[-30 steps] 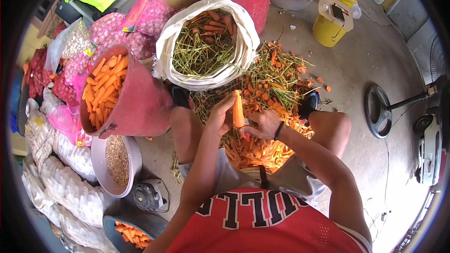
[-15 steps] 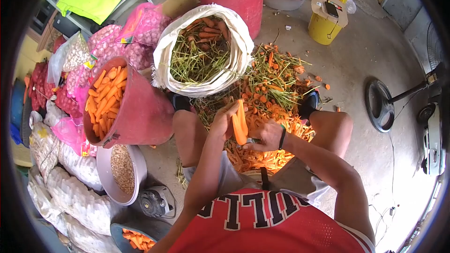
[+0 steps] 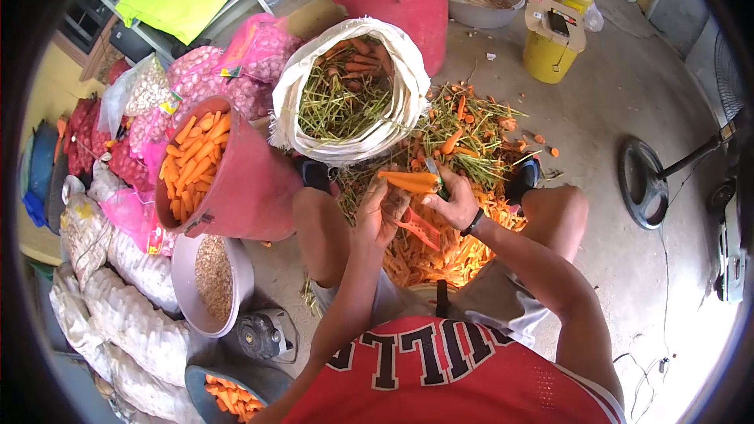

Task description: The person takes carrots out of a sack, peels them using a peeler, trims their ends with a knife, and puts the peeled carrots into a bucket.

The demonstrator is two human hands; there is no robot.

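My left hand [image 3: 377, 216] grips a peeled carrot [image 3: 407, 181] by its narrow end, over the pile between my knees. The carrot lies sideways, thick end toward my right hand [image 3: 457, 202]. That hand is closed on a small knife [image 3: 433, 166], its blade pointing up beside the carrot's thick end and a bit of green handle showing. An orange slotted tool [image 3: 420, 229], like a peeler, sits below the carrot by my left fingers; which hand bears it I cannot tell. Carrot peelings [image 3: 463, 255] heap up beneath both hands.
A white sack [image 3: 284, 98] of carrots and green stems stands ahead. Left of it, a tilted red bucket [image 3: 255, 188] holds peeled carrots. Cut tops and stems [image 3: 479, 122] litter the floor. Farther off are a red tub [image 3: 428, 12], a yellow bucket [image 3: 546, 59] and a fan base [image 3: 640, 180].
The carrot has swung from upright to sideways and risen slightly. My right hand has moved up to its thick end, and a knife blade now shows there. The orange slotted tool has come into sight.
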